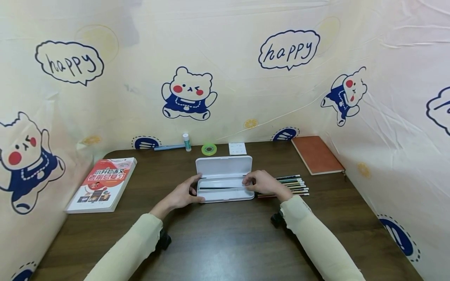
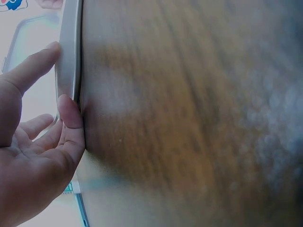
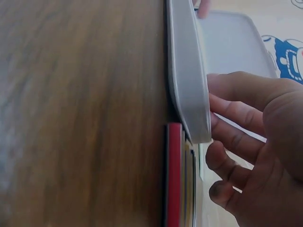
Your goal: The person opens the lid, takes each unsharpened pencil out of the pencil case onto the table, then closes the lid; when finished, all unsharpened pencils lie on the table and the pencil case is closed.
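A white pencil case [image 1: 225, 195] lies with its lid [image 1: 225, 167] raised at the back. Inside, a dark thin pencil [image 1: 219, 188] runs lengthwise. My left hand [image 1: 183, 193] grips the case's left end, thumb at the front corner and fingers along the side. Over the right end, my right hand [image 1: 261, 182] reaches in with bent fingers, its fingertips at the pencil's right end. In the right wrist view the rim hides those fingertips, so I cannot tell whether they pinch the pencil. Several pencils [image 1: 300, 191] lie beside the case, partly under the right hand.
A thick book [image 1: 102, 183] lies on the left, a brown notebook [image 1: 316, 155] at the back right. Along the table's back edge are a blue pen [image 1: 169, 148], a glue stick [image 1: 186, 143], a green tape roll [image 1: 209, 149] and a white square [image 1: 237, 148].
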### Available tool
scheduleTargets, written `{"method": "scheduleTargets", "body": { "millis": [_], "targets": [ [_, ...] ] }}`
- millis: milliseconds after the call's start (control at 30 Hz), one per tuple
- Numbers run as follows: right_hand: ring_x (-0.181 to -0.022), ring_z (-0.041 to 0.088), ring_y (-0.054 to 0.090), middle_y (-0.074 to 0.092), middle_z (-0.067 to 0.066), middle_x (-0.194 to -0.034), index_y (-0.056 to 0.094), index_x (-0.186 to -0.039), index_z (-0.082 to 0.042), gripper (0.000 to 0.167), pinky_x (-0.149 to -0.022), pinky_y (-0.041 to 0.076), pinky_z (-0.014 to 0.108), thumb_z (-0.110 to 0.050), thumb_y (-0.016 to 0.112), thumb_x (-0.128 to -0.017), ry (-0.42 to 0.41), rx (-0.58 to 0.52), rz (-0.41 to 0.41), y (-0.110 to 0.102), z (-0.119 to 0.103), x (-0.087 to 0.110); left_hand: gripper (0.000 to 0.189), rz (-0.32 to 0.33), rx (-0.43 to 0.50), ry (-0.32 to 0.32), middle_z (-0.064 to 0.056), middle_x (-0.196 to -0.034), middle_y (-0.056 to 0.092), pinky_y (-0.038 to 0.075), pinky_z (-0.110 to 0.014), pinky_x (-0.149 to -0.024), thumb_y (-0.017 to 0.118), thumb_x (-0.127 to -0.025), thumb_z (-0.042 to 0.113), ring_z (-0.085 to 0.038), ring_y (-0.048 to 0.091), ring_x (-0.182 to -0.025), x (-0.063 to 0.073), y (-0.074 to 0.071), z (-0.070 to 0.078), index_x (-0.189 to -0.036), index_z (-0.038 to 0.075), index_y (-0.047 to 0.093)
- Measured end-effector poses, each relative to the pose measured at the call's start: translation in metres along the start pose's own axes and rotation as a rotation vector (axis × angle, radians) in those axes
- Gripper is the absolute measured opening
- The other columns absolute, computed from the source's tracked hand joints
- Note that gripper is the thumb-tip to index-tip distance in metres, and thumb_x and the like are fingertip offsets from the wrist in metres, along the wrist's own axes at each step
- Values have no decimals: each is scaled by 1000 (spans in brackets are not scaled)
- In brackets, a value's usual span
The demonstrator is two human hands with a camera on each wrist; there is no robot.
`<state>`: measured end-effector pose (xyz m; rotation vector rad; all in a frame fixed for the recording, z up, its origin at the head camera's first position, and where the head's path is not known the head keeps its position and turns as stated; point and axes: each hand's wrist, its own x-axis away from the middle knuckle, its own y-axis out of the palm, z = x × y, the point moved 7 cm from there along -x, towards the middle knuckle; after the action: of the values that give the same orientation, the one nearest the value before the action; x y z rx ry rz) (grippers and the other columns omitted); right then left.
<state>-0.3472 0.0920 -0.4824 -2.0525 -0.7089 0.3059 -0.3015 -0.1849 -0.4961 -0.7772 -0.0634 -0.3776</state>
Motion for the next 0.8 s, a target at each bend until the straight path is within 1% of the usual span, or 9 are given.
{"method": "scheduleTargets", "body": {
  "millis": [200,433,667,800],
  "targets": [
    [-79,7,58,70,-7,-87,76,-98,-19,9,-75,49,26,-16,73,-90,0,19,-23,2,-7,-4,94,3,4,3,-14,-147,45,44,-31,-80,81,-84,30,-17,56,-92,0,-1,0,-159,17,25],
    [-78,8,56,69,-7,-86,78,-94,-20,8,-74,48,27,-16,73,-90,-1,22,-55,4,-11,-5,94,2,3,0,-14,-147,45,44,-31,-80,81,-84,31,-18,56,-93,0,-1,0,-159,17,26],
    [-79,8,56,69,-8,-85,77,-90,-22,9,-76,47,28,-14,74,-89,9,25,-54,5,-9,-7,94,0,3,1,-14,-147,45,44,-32,-81,81,-85,31,-17,55,-92,0,-1,0,-159,17,25],
    [-78,8,57,68,-9,-83,76,-90,-23,11,-76,47,27,-13,74,-89,36,4,-47,6,-7,-8,94,-1,6,2,-14,-147,45,44,-31,-81,81,-85,30,-17,56,-92,0,0,0,-159,17,25]
  ]
}}
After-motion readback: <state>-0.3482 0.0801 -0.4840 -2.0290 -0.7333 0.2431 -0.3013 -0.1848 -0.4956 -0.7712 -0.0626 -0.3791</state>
